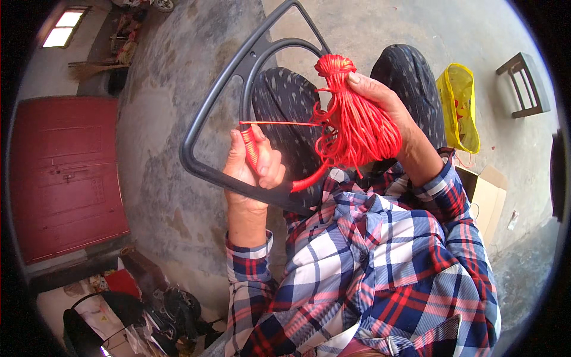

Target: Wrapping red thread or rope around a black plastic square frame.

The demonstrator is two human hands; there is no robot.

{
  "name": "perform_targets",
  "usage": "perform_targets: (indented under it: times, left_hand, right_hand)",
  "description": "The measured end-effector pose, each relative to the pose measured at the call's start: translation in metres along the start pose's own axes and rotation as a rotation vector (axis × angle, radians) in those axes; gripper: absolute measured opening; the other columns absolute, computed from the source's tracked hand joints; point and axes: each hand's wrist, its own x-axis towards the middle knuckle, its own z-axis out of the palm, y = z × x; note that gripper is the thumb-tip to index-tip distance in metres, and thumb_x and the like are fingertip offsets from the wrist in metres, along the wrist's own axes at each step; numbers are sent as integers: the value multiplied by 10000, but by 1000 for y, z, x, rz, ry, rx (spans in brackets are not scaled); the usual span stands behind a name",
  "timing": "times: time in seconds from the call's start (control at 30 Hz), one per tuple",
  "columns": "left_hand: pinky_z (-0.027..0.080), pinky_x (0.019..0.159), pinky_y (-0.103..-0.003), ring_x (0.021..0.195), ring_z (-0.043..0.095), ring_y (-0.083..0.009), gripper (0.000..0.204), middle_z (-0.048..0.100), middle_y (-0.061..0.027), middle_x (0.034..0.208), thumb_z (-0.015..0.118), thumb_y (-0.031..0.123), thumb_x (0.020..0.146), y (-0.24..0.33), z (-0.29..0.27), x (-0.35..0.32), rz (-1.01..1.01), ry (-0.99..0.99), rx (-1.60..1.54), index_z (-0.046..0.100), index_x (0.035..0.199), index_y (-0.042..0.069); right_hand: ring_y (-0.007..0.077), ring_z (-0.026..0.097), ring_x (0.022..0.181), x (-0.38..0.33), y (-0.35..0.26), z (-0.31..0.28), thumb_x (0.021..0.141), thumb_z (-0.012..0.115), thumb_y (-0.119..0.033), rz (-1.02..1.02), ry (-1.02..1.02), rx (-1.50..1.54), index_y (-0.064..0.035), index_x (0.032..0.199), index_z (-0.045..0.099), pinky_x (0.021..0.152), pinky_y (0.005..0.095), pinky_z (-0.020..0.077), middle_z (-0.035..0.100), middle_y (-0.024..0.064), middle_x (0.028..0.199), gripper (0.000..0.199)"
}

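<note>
A black frame [253, 54] with rounded corners and a curved inner ring is tilted over my lap. My left hand [269, 165] is closed round the left side of that ring, where red cord is wound in a tight wrapping [250, 149]. Another red-wrapped stretch [309, 180] shows on the ring lower right of these fingers. A large looped bundle of red cord [366, 128], gathered at its top, hangs in my right hand [389, 104], pinched between thumb and fingers. From the wrapping, one thin strand [279, 123] runs taut across to the bundle.
To the right stand a yellow bag [474, 110], an open cardboard box [489, 199] and a small dark stool [529, 86]. A dark red door [68, 178] is at the left. Clutter with a black bag [172, 309] fills the lower left; a broom [95, 69] lies farther up.
</note>
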Motion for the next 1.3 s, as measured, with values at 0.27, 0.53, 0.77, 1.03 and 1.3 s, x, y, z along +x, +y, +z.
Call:
perform_targets:
  times: [0.27,0.53,0.77,1.03,1.3]
  left_hand:
    - [275,382,-274,423,354,-144,370,446,-74,611,418,396,993,-3,5,-2,34,44,-36,484,965,33]
    - [290,383,-273,433,349,-141,372,410,-58,606,340,375,1019,0,16,-2,38,44,69,467,937,34]
    - [293,380,-268,425,341,-142,391,412,-57,607,316,382,1023,-3,9,-2,40,50,-4,481,902,49]
    - [282,347,-267,392,321,-131,449,395,-42,573,317,449,1011,-3,20,-2,58,145,77,503,951,45]
    - [279,332,-262,367,316,-127,431,384,-36,548,325,436,1012,-4,13,0,93,137,68,496,900,57]
  right_hand:
    - [189,683,778,0,1,3,927,591,-232,20,24,64,-5,1100,559,713,331,579,675,112,915,287]
    - [144,674,791,-2,7,5,937,583,-220,9,25,27,-15,1127,551,726,301,572,664,74,944,280]
    - [135,670,789,-3,5,1,942,575,-205,36,0,20,-18,1141,543,716,291,570,659,69,947,274]
    - [139,670,779,-8,11,13,937,584,-184,98,6,-20,-10,1170,537,706,283,568,663,70,940,295]
    - [149,673,817,-11,10,10,941,571,-162,92,7,30,-4,1170,537,730,293,570,659,78,979,280]
